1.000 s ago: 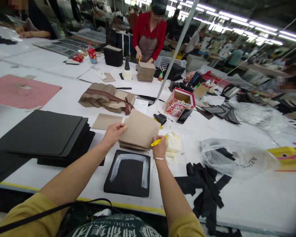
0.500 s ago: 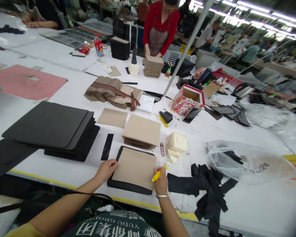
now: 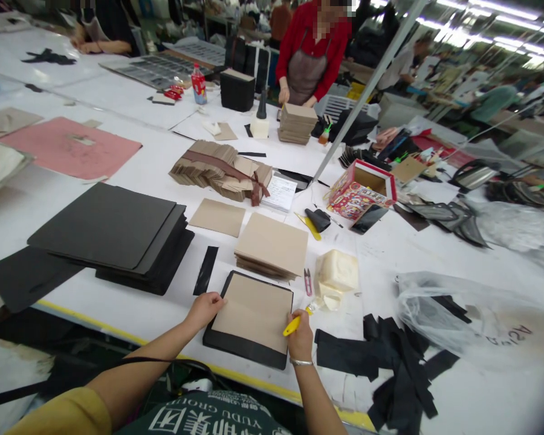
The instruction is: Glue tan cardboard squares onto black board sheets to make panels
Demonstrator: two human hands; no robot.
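Observation:
A tan cardboard sheet (image 3: 252, 311) lies on a slightly larger black sheet (image 3: 249, 351) at the table's near edge. A wider black band shows along its near side than at the far side. My left hand (image 3: 206, 309) has its fingers closed at the left edge of the cardboard. In my right hand (image 3: 301, 338) is a brush with a yellow handle (image 3: 292, 327), its bristles pointing away from me. The fingers of that hand also rest at the cardboard's right edge. Just beyond lies a stack of tan cardboard sheets (image 3: 272, 241).
A white glue container (image 3: 338, 270) and pink snips (image 3: 307, 282) stand right of the stack. Black sheets (image 3: 104, 223) are piled at left, black strips (image 3: 390, 356) at right beside a plastic bag (image 3: 462, 308). Across the table works a person in red (image 3: 315, 51).
The cardboard has shifted slightly away from me on the black sheet, baring more black along the near side. Both hands stay at its edges. The camera view has swung a little left.

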